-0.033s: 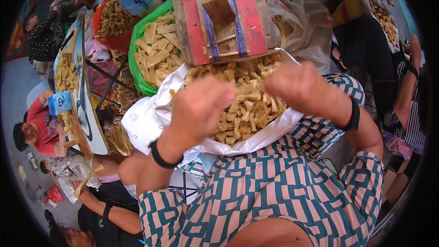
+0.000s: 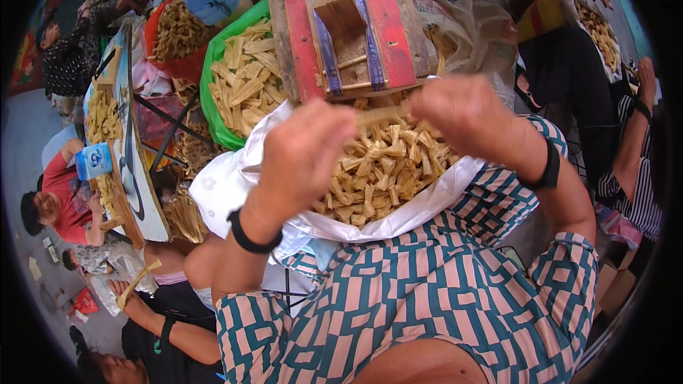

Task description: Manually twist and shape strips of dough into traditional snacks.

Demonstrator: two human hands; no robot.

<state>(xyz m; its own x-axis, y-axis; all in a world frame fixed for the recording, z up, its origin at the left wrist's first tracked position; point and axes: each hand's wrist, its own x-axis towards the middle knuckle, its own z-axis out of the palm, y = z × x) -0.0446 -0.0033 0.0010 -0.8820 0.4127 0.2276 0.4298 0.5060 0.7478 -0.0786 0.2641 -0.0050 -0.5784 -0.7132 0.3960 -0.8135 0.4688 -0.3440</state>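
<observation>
My left hand point(image 2: 299, 153) and my right hand point(image 2: 466, 117) are both closed, raised above an open white woven sack point(image 2: 409, 222). Stretched between them is a short tan dried strip point(image 2: 384, 115), blurred by motion, with an end in each hand. Heaped in the sack below are many small knotted tan pieces point(image 2: 388, 171). Just beyond my hands stands a red board point(image 2: 299, 25) with worn wooden edges. Fixed on it is a wooden block holder point(image 2: 348, 25) bound with purple tape, with thin sticks across its near end.
A green bag point(image 2: 213, 99) of longer tan strips stands left of the board, and an orange-red bag point(image 2: 160, 60) of pieces behind it. Clear plastic sacking point(image 2: 473, 35) lies to the right. Several people sit close by; at lower left, one person's hand point(image 2: 128, 297) holds a strip.
My hands have drawn slightly apart, the left one shifting left. The strip between them now shows. The person at lower left has moved their strip a little.
</observation>
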